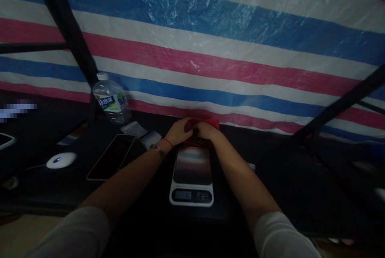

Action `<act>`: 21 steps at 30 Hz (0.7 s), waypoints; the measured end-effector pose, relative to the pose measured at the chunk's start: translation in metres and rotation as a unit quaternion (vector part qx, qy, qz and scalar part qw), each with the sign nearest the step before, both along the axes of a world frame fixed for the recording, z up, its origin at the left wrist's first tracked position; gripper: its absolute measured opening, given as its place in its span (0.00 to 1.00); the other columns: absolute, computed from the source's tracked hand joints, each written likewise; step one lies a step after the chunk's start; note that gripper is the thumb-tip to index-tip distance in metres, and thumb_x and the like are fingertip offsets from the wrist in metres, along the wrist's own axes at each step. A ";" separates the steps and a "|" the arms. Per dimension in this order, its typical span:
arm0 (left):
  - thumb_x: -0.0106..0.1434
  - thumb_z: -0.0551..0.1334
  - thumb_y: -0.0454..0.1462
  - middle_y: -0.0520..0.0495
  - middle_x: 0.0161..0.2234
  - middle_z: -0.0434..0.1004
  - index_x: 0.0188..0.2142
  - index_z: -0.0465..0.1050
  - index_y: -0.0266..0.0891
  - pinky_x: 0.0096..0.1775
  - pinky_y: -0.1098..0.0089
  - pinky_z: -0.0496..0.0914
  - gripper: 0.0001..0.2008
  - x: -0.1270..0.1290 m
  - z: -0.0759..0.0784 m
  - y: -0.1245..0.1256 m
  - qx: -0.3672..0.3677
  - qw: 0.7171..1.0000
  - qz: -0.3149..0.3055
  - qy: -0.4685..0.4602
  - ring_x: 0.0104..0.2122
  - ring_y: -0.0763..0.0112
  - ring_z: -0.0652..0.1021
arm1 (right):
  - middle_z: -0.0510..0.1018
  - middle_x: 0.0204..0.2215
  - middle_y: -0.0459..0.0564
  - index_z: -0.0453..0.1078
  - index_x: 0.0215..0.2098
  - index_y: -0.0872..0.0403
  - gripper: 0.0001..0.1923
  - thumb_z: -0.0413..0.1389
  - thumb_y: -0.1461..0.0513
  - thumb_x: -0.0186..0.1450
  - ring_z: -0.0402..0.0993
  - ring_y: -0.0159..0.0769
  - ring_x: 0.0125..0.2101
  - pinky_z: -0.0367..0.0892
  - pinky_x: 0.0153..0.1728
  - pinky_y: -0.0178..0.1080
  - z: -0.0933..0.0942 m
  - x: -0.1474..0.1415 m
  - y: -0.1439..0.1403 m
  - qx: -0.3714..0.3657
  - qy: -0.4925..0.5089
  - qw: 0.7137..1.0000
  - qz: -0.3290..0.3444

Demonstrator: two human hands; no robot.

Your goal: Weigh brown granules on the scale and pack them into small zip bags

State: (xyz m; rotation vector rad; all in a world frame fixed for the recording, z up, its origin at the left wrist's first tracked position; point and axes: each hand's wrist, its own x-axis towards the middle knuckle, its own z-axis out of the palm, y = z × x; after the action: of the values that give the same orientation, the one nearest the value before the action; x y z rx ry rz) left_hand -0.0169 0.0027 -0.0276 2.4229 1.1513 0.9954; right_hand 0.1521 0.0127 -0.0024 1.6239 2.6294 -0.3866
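Probably soft, light red pouch (207, 125), pinched at its near edge by left hand (178, 131) and right hand (205, 130) above scale (192, 176)

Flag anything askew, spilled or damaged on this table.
Nothing stands out. Both hands, left and right, hold a red item beyond the scale. The bottle stands upright and capped; the phone lies flat.
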 end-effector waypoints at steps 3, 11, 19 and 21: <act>0.56 0.59 0.36 0.44 0.48 0.75 0.53 0.67 0.39 0.51 0.64 0.69 0.23 -0.003 -0.008 -0.004 -0.008 1.000 -0.006 0.030 0.47 0.61 0.76 | 0.81 0.41 0.52 0.76 0.45 0.53 0.18 0.57 0.69 0.56 0.76 0.40 0.41 0.68 0.40 0.34 -0.002 0.008 0.005 -0.006 0.033 0.999 -0.001; 0.58 0.60 0.43 0.44 0.42 0.79 0.48 0.71 0.41 0.43 0.64 0.72 0.18 -0.006 -0.019 0.000 -0.034 0.996 0.006 0.088 0.41 0.59 0.78 | 0.80 0.42 0.49 0.75 0.44 0.55 0.17 0.56 0.70 0.57 0.76 0.35 0.41 0.68 0.44 0.34 -0.007 0.015 -0.004 0.050 0.248 0.966 -0.057; 0.57 0.63 0.42 0.46 0.43 0.79 0.49 0.71 0.41 0.44 0.66 0.72 0.20 -0.003 -0.029 0.006 -0.045 0.999 -0.009 0.021 0.42 0.61 0.79 | 0.80 0.40 0.51 0.76 0.40 0.55 0.15 0.60 0.71 0.55 0.74 0.38 0.42 0.67 0.47 0.40 -0.007 0.003 -0.008 0.109 0.248 0.962 -0.034; 0.56 0.63 0.40 0.46 0.44 0.79 0.50 0.70 0.40 0.46 0.65 0.72 0.21 -0.003 -0.031 0.007 -0.049 0.999 -0.021 0.007 0.43 0.61 0.78 | 0.79 0.40 0.51 0.75 0.41 0.54 0.16 0.60 0.70 0.55 0.74 0.38 0.42 0.67 0.46 0.41 -0.009 0.005 -0.008 0.117 0.254 0.960 -0.027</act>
State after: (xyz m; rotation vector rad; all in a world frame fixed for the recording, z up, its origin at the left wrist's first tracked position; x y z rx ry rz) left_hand -0.0195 0.0101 -0.0582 2.3708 1.1230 0.8897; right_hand 0.1567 0.0046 -0.0112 1.8832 3.1068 -0.5844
